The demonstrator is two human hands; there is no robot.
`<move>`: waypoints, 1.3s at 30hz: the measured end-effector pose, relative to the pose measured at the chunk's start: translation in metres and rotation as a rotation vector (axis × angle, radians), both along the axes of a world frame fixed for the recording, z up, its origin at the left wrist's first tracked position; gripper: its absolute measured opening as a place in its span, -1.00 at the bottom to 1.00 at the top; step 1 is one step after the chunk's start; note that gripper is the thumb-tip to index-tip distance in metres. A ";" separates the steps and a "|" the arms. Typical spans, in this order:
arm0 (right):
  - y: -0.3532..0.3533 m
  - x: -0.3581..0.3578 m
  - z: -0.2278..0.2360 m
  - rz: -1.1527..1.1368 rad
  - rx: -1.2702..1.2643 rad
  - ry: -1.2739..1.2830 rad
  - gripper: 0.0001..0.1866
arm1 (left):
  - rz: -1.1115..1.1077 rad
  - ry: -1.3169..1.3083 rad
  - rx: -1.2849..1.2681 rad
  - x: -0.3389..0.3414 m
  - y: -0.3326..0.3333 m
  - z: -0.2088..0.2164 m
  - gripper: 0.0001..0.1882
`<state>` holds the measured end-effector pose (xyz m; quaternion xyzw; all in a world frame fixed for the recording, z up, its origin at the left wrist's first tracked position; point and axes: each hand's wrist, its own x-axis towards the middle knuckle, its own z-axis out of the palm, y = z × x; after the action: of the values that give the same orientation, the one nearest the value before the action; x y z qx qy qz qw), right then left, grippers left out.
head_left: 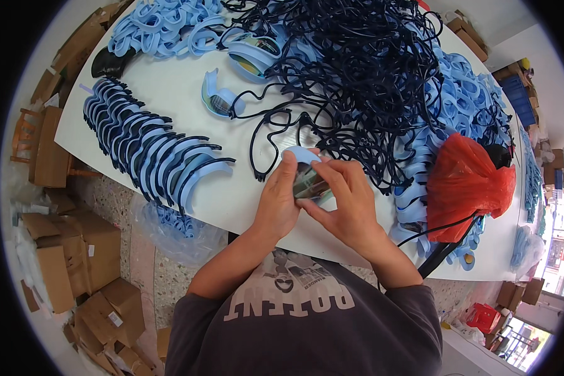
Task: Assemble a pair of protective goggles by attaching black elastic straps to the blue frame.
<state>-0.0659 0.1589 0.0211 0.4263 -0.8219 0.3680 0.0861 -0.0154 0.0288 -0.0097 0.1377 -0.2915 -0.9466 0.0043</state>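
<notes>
Both of my hands meet over the table's near edge, holding one goggle piece [311,180] with a light blue band and a dark, shiny lens. My left hand [278,195] grips its left side, thumb up along the blue band. On its right side, my right hand [349,191] pinches it with thumb and fingers, which partly cover the lens. Just beyond lie loose dark navy goggle frames [266,139], tangled into a large pile [357,69]. Another light blue piece with a shiny lens [220,101] lies farther off, near a larger one [255,55].
At left, a curved row of blue-and-navy goggles [147,144] stands on the white table [169,84]. Light blue frames [160,28] are heaped at the far left and along the right. A red plastic bag [464,188] sits at right. Cardboard boxes [84,250] stand on the floor.
</notes>
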 end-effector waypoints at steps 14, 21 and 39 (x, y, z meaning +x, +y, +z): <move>0.012 -0.007 -0.009 -0.033 -0.130 -0.263 -0.33 | 0.078 -0.042 -0.239 0.014 -0.011 -0.015 -0.69; 0.020 -0.009 -0.019 0.049 -0.223 -0.565 -0.36 | 0.139 -0.008 -0.380 0.016 -0.006 -0.008 -0.70; 0.003 0.019 -0.017 -0.212 -0.028 -0.331 -0.15 | 0.354 0.051 -0.331 0.010 -0.008 -0.018 -0.67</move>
<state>-0.0470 0.1618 0.0042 0.2700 -0.8598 0.4333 -0.0062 -0.0059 0.0211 -0.0280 0.1601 -0.4137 -0.8736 0.2002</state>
